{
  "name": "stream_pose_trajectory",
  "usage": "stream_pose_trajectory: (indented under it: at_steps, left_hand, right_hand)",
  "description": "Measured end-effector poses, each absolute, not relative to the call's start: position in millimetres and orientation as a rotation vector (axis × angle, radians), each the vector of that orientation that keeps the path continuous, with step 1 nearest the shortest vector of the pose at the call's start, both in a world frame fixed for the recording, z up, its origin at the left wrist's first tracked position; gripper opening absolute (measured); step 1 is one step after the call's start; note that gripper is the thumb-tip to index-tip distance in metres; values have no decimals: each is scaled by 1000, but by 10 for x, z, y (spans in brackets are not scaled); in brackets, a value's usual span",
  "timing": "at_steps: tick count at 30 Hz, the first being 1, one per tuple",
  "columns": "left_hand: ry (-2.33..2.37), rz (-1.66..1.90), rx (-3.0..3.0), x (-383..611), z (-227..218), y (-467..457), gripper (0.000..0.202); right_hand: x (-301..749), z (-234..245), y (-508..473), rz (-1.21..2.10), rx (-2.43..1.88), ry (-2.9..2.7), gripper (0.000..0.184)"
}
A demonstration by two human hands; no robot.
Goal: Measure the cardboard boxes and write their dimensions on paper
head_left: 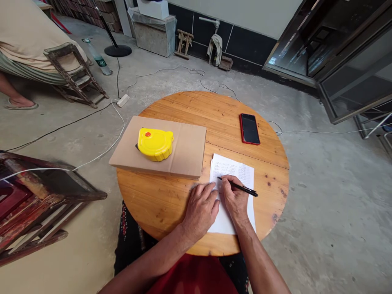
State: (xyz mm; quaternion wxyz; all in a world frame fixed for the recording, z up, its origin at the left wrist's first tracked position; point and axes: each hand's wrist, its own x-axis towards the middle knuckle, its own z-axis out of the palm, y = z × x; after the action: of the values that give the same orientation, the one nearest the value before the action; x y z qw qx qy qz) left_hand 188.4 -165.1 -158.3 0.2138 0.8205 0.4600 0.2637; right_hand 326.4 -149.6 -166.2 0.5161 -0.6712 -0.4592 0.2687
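A black pen is gripped in my right hand, its tip touching a white sheet of paper. Rows of small handwriting fill the sheet's upper part; I cannot read them. My left hand lies flat, fingers stretched out, across the paper's left edge and the wooden table. Beyond it to the left rests a flat cardboard box. On the box sits a rounded yellow plastic object with a red dot. A phone with a red case lies face up past the paper.
The round table stands on a concrete floor. Left of it are a wooden chair, a small folding chair, a power strip and trailing cables. A plastic bottle and another person's foot are farther left.
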Motion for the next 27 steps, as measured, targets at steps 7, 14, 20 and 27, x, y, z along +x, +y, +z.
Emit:
stream_pose_trajectory:
  at_steps: [7, 14, 20, 27]
  left_hand:
    - [1272, 757, 2284, 1885, -1604, -1651, 20]
    - [1272, 747, 2280, 1891, -1599, -1650, 19]
    - [1269, 727, 2269, 1883, -1580, -1652, 20]
    - [1274, 715, 2262, 1888, -1569, -1646, 21]
  right_hand:
    - [3276, -1639, -1511, 642, -1612, -1045, 18]
    - [3276, -1651, -1501, 655, -1604, -1034, 20]
    - [3261, -1634, -1498, 659, -1616, -1049, 19]
    - [3248, -1636, -1488, 639, -1635, -1059, 19]
